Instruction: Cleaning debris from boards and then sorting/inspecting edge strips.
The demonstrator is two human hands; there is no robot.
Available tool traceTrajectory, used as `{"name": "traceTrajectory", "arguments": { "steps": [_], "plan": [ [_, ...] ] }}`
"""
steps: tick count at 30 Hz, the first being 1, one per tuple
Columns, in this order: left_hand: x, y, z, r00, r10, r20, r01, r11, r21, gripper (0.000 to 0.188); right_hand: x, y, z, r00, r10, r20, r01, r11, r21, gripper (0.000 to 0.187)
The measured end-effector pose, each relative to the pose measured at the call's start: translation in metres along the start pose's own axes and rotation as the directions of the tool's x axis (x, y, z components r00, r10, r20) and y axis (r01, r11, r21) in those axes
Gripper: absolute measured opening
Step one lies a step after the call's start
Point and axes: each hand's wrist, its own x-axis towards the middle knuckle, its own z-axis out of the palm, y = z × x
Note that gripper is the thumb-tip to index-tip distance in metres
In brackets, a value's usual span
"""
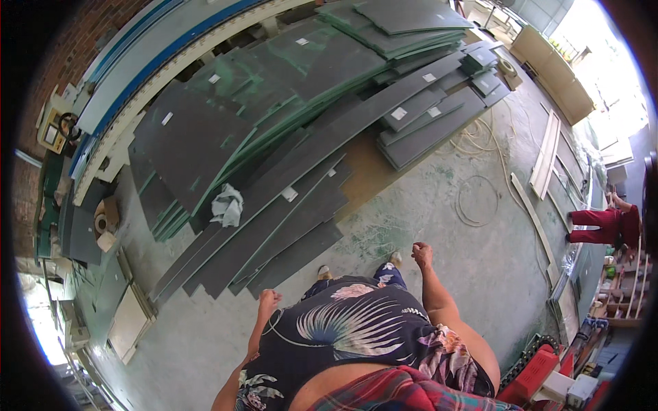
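Note:
Both of my arms hang beside my body, away from any surface. My left hand (269,299) is loosely curled, with nothing showing in it; the closest things to it are the dark boards (296,262) stacked low ahead. Over the bare concrete, my right hand (422,253) is closed in a loose fist, also without any object. A large pile of dark grey sheets with green edges (199,120) lies beyond the boards. On its near edge sits a crumpled whitish plastic piece (227,205). Small white labels stick to several sheets.
A long blue-and-white machine (157,51) stands behind the pile. Coiled cord (478,201) and long pale strips (545,154) lie on the floor at right. Another person in red trousers (595,226) is at far right. Red equipment (531,377) stands at lower right, pale panels (129,322) at left.

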Motion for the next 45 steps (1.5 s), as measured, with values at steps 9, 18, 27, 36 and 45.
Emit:
{"name": "traceTrajectory", "arguments": {
  "steps": [9, 18, 27, 36, 45],
  "plan": [
    [0.057, 0.055, 0.164, 0.88, -0.475, -0.028, 0.456, 0.858, -0.236, 0.022, 0.133, 0.016, -0.134, 1.0, -0.012, 0.026, 0.013, 0.999, -0.041, 0.031],
    [0.101, 0.181, 0.346, 0.88, 0.43, 0.204, -0.422, 0.508, 0.751, 0.022, 0.269, 0.031, -0.276, 1.0, -0.014, 0.025, 0.015, 0.999, -0.03, 0.028],
    [0.217, 0.37, 0.437, 0.991, -0.124, 0.05, 0.1, 0.938, 0.332, 0.03, 0.401, -0.021, -0.321, 0.992, -0.015, 0.124, 0.005, 0.997, 0.076, 0.03],
    [0.268, 0.441, 0.459, 0.772, -0.633, 0.056, 0.582, 0.669, -0.463, 0.043, 0.505, -0.067, -0.389, 0.991, 0.091, 0.101, -0.101, 0.99, 0.1, 0.031],
    [0.285, 0.466, 0.493, 0.969, -0.245, -0.001, 0.239, 0.943, 0.234, 0.032, 0.623, -0.081, -0.453, 0.992, 0.11, 0.06, -0.109, 0.994, -0.018, 0.028]
  ]
}}
